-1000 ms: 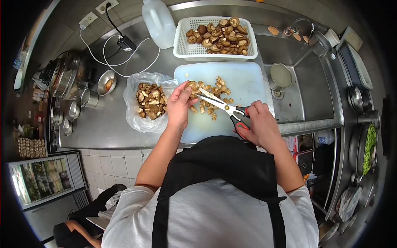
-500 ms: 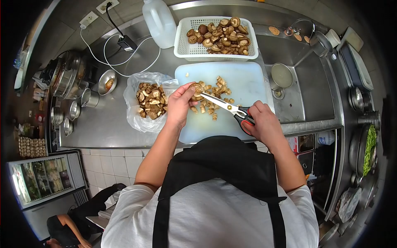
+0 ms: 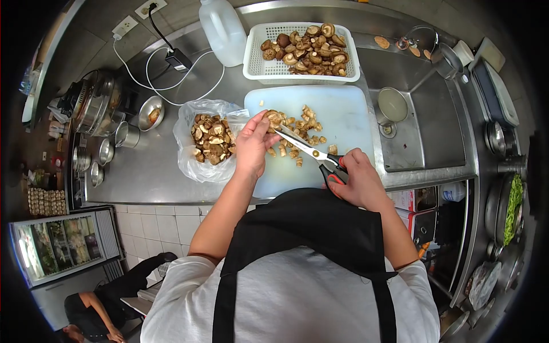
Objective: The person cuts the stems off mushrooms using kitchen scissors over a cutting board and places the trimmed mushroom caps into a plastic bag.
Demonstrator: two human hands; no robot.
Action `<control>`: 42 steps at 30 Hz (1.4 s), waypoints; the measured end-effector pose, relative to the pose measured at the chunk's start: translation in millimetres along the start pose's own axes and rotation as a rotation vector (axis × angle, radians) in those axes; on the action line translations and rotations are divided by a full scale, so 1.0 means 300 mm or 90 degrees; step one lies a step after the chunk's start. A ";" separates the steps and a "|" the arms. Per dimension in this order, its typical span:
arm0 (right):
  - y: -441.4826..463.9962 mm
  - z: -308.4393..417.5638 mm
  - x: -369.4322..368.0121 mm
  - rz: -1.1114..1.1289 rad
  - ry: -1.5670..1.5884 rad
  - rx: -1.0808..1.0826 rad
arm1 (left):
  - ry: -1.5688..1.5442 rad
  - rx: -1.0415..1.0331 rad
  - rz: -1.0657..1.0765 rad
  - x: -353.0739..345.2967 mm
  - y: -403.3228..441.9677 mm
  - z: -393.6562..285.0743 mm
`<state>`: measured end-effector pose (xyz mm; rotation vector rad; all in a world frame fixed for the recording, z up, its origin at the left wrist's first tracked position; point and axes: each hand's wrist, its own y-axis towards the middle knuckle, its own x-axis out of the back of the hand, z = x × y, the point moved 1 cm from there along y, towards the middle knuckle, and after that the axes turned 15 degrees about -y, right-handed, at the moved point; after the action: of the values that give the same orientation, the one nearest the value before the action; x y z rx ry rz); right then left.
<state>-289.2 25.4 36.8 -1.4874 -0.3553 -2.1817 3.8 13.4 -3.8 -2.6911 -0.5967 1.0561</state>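
Observation:
My left hand pinches a brown shiitake mushroom over the left part of a pale cutting board. With my right hand I grip the handles of the scissors, black and red. Their handles are spread apart, and the blade tips reach the underside of the mushroom. Cut mushroom stems lie scattered on the board around and behind the blades. Left of my left hand, a clear plastic bag holds many mushroom caps.
Behind the board stands a white perforated basket of whole mushrooms, beside a plastic jug. A sink with a metal pot is at right. Cables and metal bowls lie left. Another person is at lower left.
The scissors' handles have spread wider and the lower handle has swung left. A stem piece now shows on the board near the pivot. My left hand still holds the mushroom.

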 end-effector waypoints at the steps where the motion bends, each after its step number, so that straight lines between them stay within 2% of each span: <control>1: 0.003 0.001 0.001 -0.007 -0.003 0.006 | 0.001 0.000 0.000 -0.004 -0.002 0.006; 17: 0.039 0.002 0.033 0.072 0.037 0.077 | -0.076 -0.024 0.005 -0.066 -0.031 0.037; 24: 0.051 -0.016 -0.023 0.111 0.097 0.029 | -0.086 -0.027 0.026 -0.062 -0.008 0.040; 27: 0.044 -0.033 -0.040 0.075 0.128 0.014 | -0.038 -0.054 0.013 -0.069 -0.005 0.005; 29: 0.027 -0.034 -0.030 -0.018 0.082 -0.003 | -0.036 -0.058 -0.007 -0.051 0.016 -0.017; 33: 0.023 -0.050 -0.023 -0.010 0.043 0.002 | -0.013 -0.060 -0.034 -0.043 0.019 -0.028; 37: 0.027 -0.054 -0.061 0.019 0.127 -0.012 | -0.008 -0.056 -0.003 -0.052 0.007 0.010; 42: 0.044 -0.044 -0.091 0.064 0.218 -0.008 | 0.061 -0.145 0.045 -0.076 -0.018 0.056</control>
<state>-284.8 14.4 5.9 -1.0829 -0.1469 -2.3057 -24.5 8.7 -0.4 -2.9602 -0.6434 0.9182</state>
